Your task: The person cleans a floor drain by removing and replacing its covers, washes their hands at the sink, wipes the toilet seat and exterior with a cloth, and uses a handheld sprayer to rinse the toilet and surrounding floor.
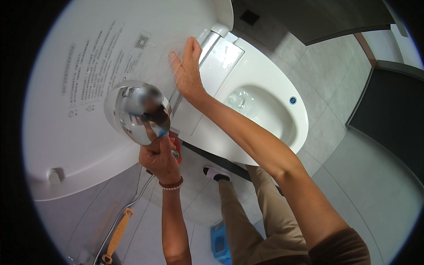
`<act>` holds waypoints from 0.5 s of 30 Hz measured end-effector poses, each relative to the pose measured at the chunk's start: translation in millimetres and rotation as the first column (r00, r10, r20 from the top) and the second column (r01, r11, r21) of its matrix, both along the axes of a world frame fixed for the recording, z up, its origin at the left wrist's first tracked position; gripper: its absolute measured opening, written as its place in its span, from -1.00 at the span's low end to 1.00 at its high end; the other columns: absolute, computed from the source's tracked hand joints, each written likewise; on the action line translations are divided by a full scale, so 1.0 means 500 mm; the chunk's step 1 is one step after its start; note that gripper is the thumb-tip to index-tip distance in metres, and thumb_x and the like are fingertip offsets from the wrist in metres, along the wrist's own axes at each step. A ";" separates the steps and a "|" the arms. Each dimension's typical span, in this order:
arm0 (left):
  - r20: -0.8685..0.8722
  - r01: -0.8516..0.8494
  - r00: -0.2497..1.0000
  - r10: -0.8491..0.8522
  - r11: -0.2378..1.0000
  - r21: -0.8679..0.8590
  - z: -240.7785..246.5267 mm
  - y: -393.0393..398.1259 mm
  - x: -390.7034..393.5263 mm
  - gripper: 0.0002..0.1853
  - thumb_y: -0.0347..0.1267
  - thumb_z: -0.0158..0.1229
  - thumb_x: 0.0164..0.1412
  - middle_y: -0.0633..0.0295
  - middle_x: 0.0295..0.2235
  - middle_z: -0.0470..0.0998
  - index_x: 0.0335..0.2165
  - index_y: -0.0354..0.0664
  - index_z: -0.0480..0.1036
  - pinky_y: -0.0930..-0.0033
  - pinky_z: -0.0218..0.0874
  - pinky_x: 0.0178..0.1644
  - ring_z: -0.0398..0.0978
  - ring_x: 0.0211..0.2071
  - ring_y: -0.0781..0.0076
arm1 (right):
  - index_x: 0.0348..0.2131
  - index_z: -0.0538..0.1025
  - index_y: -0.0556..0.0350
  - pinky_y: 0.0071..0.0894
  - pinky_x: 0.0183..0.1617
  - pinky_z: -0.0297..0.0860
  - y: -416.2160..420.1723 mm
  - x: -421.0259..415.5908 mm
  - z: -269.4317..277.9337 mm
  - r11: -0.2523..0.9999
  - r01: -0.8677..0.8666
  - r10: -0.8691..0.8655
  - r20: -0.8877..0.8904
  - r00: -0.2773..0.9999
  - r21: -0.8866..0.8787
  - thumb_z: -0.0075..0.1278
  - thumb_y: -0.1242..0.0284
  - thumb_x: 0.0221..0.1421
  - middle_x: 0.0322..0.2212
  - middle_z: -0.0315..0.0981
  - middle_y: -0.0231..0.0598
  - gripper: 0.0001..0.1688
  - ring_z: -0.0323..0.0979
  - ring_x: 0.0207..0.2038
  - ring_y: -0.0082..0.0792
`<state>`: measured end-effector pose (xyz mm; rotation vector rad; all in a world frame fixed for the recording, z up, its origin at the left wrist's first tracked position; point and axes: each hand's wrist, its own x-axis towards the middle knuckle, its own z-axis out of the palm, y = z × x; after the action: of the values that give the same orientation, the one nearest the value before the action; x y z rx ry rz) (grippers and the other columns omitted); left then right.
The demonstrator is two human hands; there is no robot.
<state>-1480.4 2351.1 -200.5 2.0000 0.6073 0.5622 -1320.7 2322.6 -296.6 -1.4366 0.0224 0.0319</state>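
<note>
My left hand (161, 159) grips a chrome shower head (145, 114), whose round shiny back faces up and mirrors the room. Water sprays from it over the raised white toilet lid (99, 139). Near the lid's hinge, my right hand (189, 71) is wet, with fingers extended towards the lid; it grasps nothing. Whether its palm touches the lid cannot be told. Below the right forearm is the white toilet bowl (275, 109), with rippling water inside. Droplets lie on the white panel (225, 54) behind the bowl.
A metal shower hose (116, 222) runs down beside an orange-handled tool (118, 232). A red object (177, 149) is partly hidden behind my left hand. On the tiled floor (318, 69) are a blue plastic stool (220, 243) and a drain (249, 17). Dark panels stand at the right.
</note>
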 end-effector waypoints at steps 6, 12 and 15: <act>0.024 -0.001 1.000 -0.003 0.989 0.148 0.055 0.017 -0.041 -0.62 -0.53 -0.12 0.11 0.28 -0.81 0.24 -0.81 -0.25 0.14 0.44 0.23 -0.56 0.17 -0.76 0.58 | 0.13 -0.24 0.35 -0.30 0.23 -0.24 -0.020 0.102 0.056 0.960 0.178 -0.149 -0.147 0.978 0.214 -0.28 0.21 0.13 0.16 -0.57 0.14 -0.18 -0.40 0.22 0.01; 0.165 -0.007 0.986 -0.021 0.986 0.168 0.196 0.009 -0.012 -0.65 -0.50 -0.14 0.02 0.26 -0.82 0.18 -0.83 -0.29 0.14 0.39 0.24 -0.52 0.15 -0.73 0.52 | 0.16 -0.27 0.16 -0.01 0.21 -0.37 0.124 0.005 0.240 0.951 0.298 -0.308 0.296 0.904 0.081 -0.10 0.24 0.04 0.17 -0.62 0.07 -0.07 -0.53 0.22 0.05; 0.205 -0.018 0.978 -0.034 0.969 0.246 0.250 0.014 0.002 -0.63 -0.42 -0.15 0.04 0.26 -0.81 0.16 -0.83 -0.29 0.12 0.41 0.22 -0.52 0.12 -0.72 0.52 | 0.18 -0.21 0.02 0.24 0.16 -0.46 0.117 -0.047 0.340 0.968 0.179 -0.068 0.503 0.862 -0.175 -0.08 0.14 -0.01 0.18 -0.59 0.04 -0.05 -0.54 0.23 0.03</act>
<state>-1479.3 2357.9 -75.7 2.1375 0.4164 0.8661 -1344.1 2380.9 -126.3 -1.6228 -0.3134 -0.4612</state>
